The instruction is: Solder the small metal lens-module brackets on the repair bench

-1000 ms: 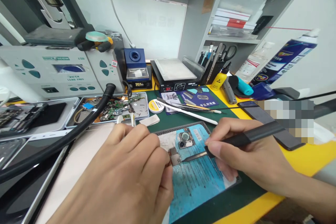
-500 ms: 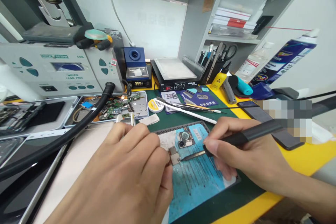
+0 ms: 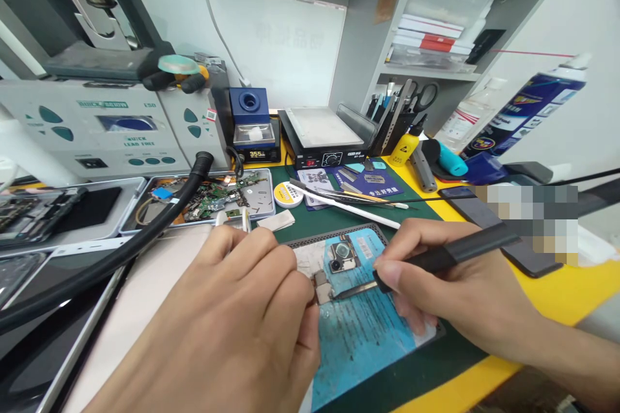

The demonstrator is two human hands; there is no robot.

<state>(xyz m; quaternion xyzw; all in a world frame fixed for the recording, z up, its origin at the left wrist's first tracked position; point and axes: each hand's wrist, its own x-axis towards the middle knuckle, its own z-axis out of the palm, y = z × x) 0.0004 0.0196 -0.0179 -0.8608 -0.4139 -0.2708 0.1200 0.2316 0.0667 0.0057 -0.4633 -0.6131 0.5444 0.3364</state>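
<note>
Over the blue pad (image 3: 361,342), right hand (image 3: 455,293): closed in a pen-like pinch around the black-handled tool (image 3: 438,259); pinching fingers a little farther toward nine o'clock than in the earlier frame.
Black-handled tool: points toward nine o'clock, slightly downward; tip at the same edge as before, black grip now slightly closer to it.
Small metal part (image 3: 323,292): lies at nine o'clock from the right hand, at three o'clock from the left hand (image 3: 232,313), just beside its curled fingers; appears unmoved.
Left hand: fingers bent inward, fingertips mostly hidden; cannot tell how tightly closed, or whether gripping the part's near side.
Camera module (image 3: 342,252): flat on the pad, at one o'clock from the small metal part.
Round tin (image 3: 288,195): at one o'clock from the left hand, well apart.
Heating plate (image 3: 322,128): at twelve o'clock from the small metal part, farther back on the desk (image 3: 467,377).
</note>
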